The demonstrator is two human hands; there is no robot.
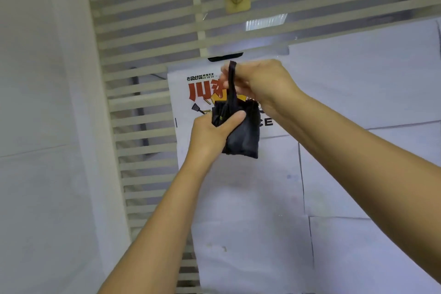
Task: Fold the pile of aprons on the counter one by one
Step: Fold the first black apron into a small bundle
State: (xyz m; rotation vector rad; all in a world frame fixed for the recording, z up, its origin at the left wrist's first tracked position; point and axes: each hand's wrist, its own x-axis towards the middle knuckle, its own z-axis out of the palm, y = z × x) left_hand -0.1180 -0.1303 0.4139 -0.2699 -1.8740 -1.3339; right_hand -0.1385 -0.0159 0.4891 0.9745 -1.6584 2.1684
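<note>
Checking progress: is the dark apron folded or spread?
Folded: the apron is a compact bundle in the left hand; right hand pinches its strap.

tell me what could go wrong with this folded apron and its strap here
The left hand holds the dark folded apron near its top only, in mid-air; if that grip loosens, the folds could open or the bundle could drop. The right hand pinches the strap and holds it taut upward; too strong a pull might drag the apron out of the left hand or undo the fold.
</note>
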